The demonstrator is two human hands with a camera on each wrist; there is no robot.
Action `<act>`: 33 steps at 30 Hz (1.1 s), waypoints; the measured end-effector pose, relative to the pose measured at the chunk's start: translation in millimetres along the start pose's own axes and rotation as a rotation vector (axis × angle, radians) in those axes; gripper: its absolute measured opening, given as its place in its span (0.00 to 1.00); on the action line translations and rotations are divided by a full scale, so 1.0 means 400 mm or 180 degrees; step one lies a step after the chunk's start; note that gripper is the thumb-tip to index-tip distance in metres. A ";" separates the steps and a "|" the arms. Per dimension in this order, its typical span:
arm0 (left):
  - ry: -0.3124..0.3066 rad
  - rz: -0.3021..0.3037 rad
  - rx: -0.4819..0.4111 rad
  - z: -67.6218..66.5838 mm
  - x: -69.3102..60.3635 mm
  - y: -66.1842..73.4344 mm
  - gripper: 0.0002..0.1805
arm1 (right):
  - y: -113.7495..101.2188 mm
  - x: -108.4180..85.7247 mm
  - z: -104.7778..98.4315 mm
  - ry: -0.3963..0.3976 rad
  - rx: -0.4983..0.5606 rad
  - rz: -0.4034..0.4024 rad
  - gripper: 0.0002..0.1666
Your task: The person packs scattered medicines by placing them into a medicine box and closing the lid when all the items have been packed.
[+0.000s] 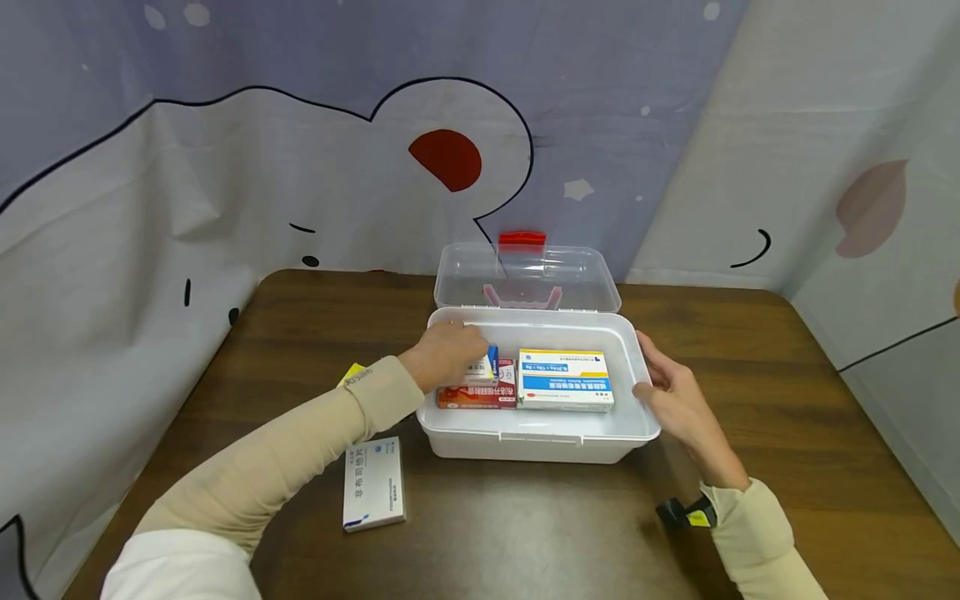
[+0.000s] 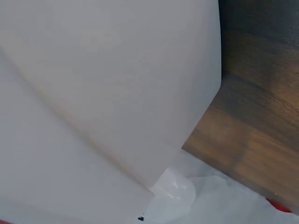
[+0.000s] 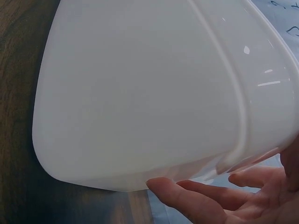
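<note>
A white plastic storage box (image 1: 465, 447) sits on the table, its clear lid (image 1: 585, 275) tipped back behind it. My left hand (image 1: 447, 354) reaches over the left side and grips a small white-and-blue medicine box (image 1: 482, 368), partly covered by the fingers. That one overlaps a red medicine box (image 1: 480, 397) inside. To their right lies a white, blue and yellow medicine box (image 1: 566, 381). My right hand (image 1: 675, 396) holds the storage box at its right rim; the right wrist view shows the fingers (image 3: 191, 200) against its outer wall.
A white medicine box (image 1: 375, 483) lies on the wooden table (image 1: 525, 525) left of the storage box. Something yellow (image 1: 352, 372) shows partly behind the left forearm. A patterned cloth (image 1: 300, 183) hangs behind the table. The lid carries a red clasp (image 1: 522, 240).
</note>
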State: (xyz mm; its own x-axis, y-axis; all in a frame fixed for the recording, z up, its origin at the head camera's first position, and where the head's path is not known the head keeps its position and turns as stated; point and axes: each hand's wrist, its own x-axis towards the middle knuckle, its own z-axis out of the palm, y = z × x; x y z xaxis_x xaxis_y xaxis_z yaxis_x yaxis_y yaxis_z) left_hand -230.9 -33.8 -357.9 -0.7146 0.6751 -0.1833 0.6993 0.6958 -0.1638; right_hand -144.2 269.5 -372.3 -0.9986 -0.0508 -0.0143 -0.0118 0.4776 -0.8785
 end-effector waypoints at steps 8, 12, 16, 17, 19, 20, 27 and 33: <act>-0.0008 -0.0078 -0.0120 0.001 -0.007 0.004 0.15 | -0.006 -0.006 0.000 -0.0004 -0.0002 0.0016 0.42; -0.0012 -0.0124 -0.0182 0.002 -0.011 0.006 0.18 | -0.007 -0.006 -0.003 0.0000 -0.0022 0.0026 0.42; -0.0008 -0.0179 -0.0198 0.001 -0.015 0.008 0.17 | -0.008 -0.005 -0.004 -0.0006 -0.0016 0.0020 0.41; -0.0001 -0.0184 -0.0187 0.001 -0.015 0.009 0.16 | -0.008 -0.004 -0.004 -0.0011 -0.0015 0.0017 0.41; 0.0023 -0.0187 -0.0156 0.003 -0.017 0.010 0.15 | -0.008 -0.004 -0.003 -0.0021 0.0001 0.0015 0.41; 0.0039 -0.0181 -0.0148 0.004 -0.018 0.010 0.14 | -0.008 -0.004 -0.003 -0.0026 0.0007 0.0017 0.41; 0.0054 -0.0154 -0.0120 0.012 -0.017 0.007 0.13 | -0.006 -0.003 -0.002 -0.0016 -0.0006 -0.0022 0.41; 0.0007 -0.0182 0.0006 0.010 -0.016 0.012 0.12 | -0.007 -0.004 -0.002 -0.0002 0.0014 -0.0006 0.41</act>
State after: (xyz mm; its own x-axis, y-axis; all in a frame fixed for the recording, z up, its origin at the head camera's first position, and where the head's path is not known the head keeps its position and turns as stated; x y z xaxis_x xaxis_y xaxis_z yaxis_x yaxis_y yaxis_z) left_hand -222.7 -35.8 -361.2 -0.7534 0.6348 -0.1715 0.6574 0.7328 -0.1756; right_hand -142.5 269.1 -369.4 -0.9985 -0.0523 -0.0131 -0.0133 0.4737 -0.8806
